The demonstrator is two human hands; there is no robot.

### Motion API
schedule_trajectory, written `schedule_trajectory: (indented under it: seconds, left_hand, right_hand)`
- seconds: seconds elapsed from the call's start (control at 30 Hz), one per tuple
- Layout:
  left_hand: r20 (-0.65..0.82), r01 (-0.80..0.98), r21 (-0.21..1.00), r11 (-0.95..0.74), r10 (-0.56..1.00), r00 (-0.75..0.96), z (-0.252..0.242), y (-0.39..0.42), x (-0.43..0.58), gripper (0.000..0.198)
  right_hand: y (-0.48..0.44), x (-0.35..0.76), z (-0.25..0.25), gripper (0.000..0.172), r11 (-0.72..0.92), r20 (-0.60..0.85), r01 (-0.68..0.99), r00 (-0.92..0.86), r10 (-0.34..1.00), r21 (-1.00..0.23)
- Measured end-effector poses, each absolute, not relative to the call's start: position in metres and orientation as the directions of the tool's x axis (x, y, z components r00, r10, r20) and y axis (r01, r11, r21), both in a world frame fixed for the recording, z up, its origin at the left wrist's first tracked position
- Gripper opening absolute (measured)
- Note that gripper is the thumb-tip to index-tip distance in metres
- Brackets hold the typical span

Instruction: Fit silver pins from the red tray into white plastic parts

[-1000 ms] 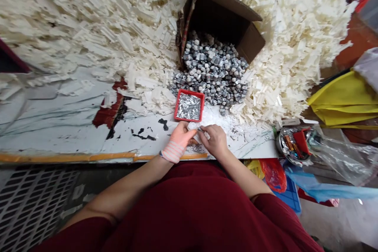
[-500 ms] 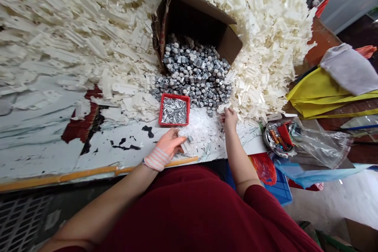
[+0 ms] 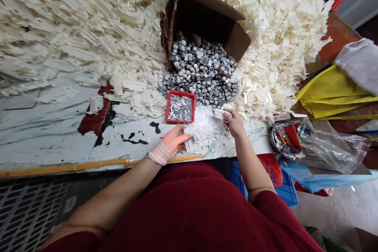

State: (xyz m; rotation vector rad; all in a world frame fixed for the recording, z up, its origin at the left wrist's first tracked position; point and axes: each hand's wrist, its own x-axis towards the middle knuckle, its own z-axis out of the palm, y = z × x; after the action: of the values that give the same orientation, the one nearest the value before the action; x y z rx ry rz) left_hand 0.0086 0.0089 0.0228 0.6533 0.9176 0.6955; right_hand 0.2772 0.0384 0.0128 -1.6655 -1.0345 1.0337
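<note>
My left hand (image 3: 171, 143), in an orange-and-grey striped glove, is closed around a white plastic piece (image 3: 189, 145) with a small grey part on it, close to the table's front edge. Bare and pinched, my right hand (image 3: 234, 123) holds a flat white plastic strip (image 3: 220, 113) by one end. Between the hands lies a spread of small clear-white bits (image 3: 202, 126). Behind my left hand stands a red tray (image 3: 195, 108) filled with thin silvery pins (image 3: 180, 108). A heap of grey cylindrical parts (image 3: 203, 71) lies just beyond my right hand.
A cardboard box (image 3: 243, 41) on its side spills the grey parts. Piles of cream-white plastic strips (image 3: 274, 39) rise on both sides. To the right are a metal bowl (image 3: 274, 141) of odds and ends, a clear plastic bag (image 3: 333, 145) and a yellow cloth (image 3: 333, 90).
My right hand now shows a white strip drawn slightly toward me from the pile's edge. The left hand keeps its hold. The whole view has shifted a little.
</note>
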Motion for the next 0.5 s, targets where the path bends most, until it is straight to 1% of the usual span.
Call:
schedule_trajectory:
  seconds: [0.07,0.13,0.2,0.27,0.33,0.43,0.5]
  left_hand:
    - [-0.461,-0.222,0.772,0.596,0.764,0.45,0.022,0.007,0.008,0.038]
    - [-0.427,-0.181,0.809,0.559,0.771,0.472,0.02,0.004,0.007,0.037]
    - [-0.377,-0.151,0.843,0.516,0.768,0.518,0.017,0.001,0.008,0.035]
    - [-0.327,-0.151,0.86,0.488,0.753,0.572,0.015,-0.002,0.011,0.033]
    - [-0.31,-0.167,0.86,0.482,0.754,0.579,0.014,-0.004,0.014,0.031]
    - [-0.345,-0.224,0.834,0.504,0.794,0.5,0.016,-0.004,0.018,0.032]
    - [-0.355,-0.302,0.802,0.516,0.817,0.454,0.02,-0.003,0.019,0.035]
  right_hand:
    - [0.036,0.269,0.027,0.039,-0.148,-0.1,0.391,0.14,0.985,-0.908]
    - [0.033,0.257,0.039,0.045,-0.058,-0.08,0.502,-0.023,0.997,-0.863]
    - [0.032,0.242,0.045,0.049,-0.049,-0.149,0.508,-0.158,0.976,-0.86]
    - [0.031,0.226,0.044,0.048,-0.099,-0.223,0.462,-0.223,0.949,-0.881]
    - [0.03,0.212,0.038,0.048,-0.153,-0.229,0.387,-0.158,0.96,-0.909]
    - [0.026,0.195,0.022,0.051,-0.2,-0.18,0.271,0.097,0.979,-0.941]
    - [0.02,0.187,0.012,0.044,-0.249,-0.215,0.186,0.183,0.959,-0.95]
